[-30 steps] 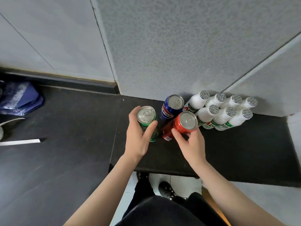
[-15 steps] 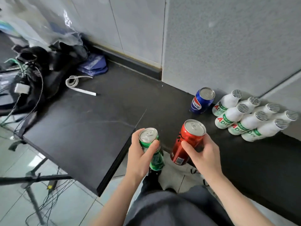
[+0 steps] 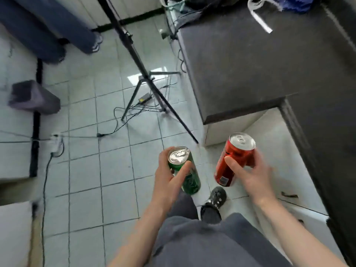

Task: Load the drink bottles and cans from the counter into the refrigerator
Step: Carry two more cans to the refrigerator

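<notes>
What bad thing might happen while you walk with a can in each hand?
Loose cables and tripod legs spread over the tiled floor ahead, so a foot might catch. The left hand holds the green can and the right hand the red can, each in one hand's grip; either might slip and dent on the tiles. With both hands full, none is free to break a stumble.

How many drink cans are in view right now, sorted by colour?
Green can: 1, held in the left hand
Red can: 1, held in the right hand
Total: 2
</notes>
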